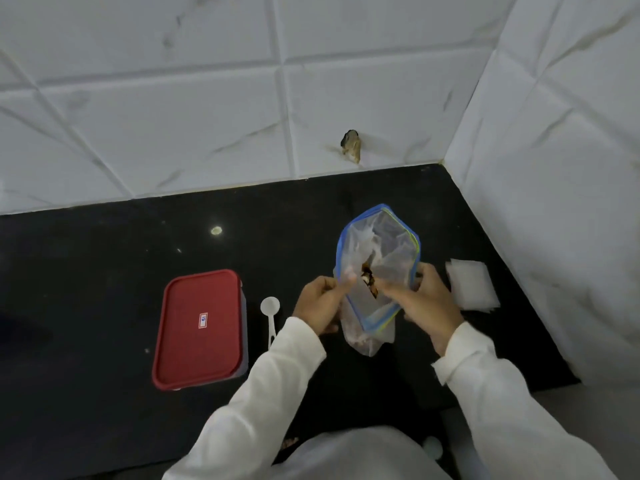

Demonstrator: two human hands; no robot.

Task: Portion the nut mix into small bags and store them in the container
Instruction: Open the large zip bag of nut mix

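Note:
A clear zip bag [381, 244] with a blue seal rim stands on the black counter, its mouth pulled wide, with brown nut mix visible deep inside. My left hand [320, 304] pinches the bag's left rim. My right hand [427, 299] grips the right rim. A container with a red lid [201, 327] sits shut to the left. A white measuring spoon [270, 315] lies between the container and my left hand. A stack of small clear bags [472, 284] lies to the right of the bag.
White tiled walls close the counter [104, 271] at the back and on the right, forming a corner. A small dark mark or hole [351, 145] shows on the back wall. My white sleeves fill the lower part of the view.

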